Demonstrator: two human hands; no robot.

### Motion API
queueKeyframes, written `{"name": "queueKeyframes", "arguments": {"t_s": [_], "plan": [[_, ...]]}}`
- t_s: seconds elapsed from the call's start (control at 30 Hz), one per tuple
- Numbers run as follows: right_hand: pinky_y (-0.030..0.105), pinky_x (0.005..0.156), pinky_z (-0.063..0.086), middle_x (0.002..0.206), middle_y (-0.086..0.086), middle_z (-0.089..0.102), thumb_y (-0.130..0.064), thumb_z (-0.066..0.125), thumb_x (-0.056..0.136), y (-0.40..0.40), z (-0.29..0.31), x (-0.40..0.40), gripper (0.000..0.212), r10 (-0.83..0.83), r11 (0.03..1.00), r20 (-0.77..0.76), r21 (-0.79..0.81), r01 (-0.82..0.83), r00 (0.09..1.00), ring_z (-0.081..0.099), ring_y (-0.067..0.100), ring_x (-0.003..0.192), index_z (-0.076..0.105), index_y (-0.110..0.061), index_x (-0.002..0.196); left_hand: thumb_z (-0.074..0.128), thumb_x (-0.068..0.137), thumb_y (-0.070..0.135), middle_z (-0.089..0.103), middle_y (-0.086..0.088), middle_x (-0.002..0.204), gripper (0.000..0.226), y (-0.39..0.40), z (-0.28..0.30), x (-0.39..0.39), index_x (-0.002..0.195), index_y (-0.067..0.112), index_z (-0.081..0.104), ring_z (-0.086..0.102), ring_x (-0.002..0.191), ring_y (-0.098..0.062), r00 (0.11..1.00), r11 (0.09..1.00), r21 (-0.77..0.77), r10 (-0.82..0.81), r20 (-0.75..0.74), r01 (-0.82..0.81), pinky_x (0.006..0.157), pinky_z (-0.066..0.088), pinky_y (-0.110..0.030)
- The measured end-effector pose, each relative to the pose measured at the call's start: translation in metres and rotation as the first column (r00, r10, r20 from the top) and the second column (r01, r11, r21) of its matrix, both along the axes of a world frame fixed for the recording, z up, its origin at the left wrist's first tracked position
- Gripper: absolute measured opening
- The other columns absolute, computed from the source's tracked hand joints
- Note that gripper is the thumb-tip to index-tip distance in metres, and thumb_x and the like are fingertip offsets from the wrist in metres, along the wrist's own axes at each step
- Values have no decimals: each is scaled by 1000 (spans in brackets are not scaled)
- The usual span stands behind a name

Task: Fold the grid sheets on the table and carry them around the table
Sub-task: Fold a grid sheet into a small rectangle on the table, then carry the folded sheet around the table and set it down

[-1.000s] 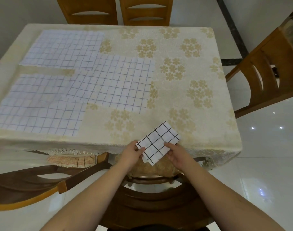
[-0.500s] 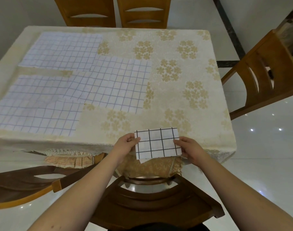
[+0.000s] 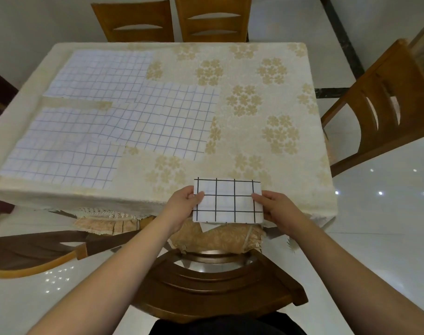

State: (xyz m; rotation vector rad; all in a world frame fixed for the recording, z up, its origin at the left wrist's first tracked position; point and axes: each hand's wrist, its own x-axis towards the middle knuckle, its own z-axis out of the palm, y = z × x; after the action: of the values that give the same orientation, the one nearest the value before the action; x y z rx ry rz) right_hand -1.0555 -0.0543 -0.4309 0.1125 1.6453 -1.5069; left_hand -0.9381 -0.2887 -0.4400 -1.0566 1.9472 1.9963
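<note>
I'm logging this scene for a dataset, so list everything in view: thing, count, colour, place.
folded grid sheet: 1, white with black lines, held over the table's near edge
flat grid sheets: 3, white with faint blue lines, spread and overlapping on the table's left half
table: 1, covered by a cream cloth with tan flowers, centre
far chairs: 2, light brown wood, beyond the table
right chair: 1, brown wood, right of the table
near chair: 1, dark brown with a tan cushion, below the hands
left chair: 1, dark brown, lower left
floor: glossy white
left hand: pinches the sheet's left edge
right hand: pinches its right edge
</note>
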Motion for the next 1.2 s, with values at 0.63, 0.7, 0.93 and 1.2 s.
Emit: {"name": "queueKeyframes", "arguments": {"t_s": [0.63,0.7,0.93,1.2], "plan": [[56,77,57,82,13,74,-30,61,94,58,62,101,26,-147,974,-325,114,194,934,72,32,78,71,-7,89,53,98,34,51,-9,73,33,74,67,67,77,8,56,53,77,-23,979,969,-237,27,-200,-75,73,40,-32],[59,83,54,90,17,73,-31,62,93,68,68,118,24,-179,969,-331,103,223,927,70,36,86,71,-9,91,52,98,36,58,-12,83,32,85,73,81,86,7,60,55,81,-20,979,971,-231,19,-204,-67,73,40,-32],[44,78,57,95,10,74,-17,56,96,124,85,174,16,-351,928,-317,11,373,881,71,26,88,68,-10,104,49,99,36,69,-1,86,27,138,82,117,90,16,65,62,79,-13,968,967,-253,-41,-246,-24,70,44,-30],[16,49,48,68,-8,71,-25,55,98,193,89,199,19,-541,819,-367,-27,573,757,66,3,61,68,-16,86,52,98,29,62,-3,76,25,215,93,116,78,15,58,55,72,-15,956,959,-275,-138,-259,63,64,39,-28]]}}
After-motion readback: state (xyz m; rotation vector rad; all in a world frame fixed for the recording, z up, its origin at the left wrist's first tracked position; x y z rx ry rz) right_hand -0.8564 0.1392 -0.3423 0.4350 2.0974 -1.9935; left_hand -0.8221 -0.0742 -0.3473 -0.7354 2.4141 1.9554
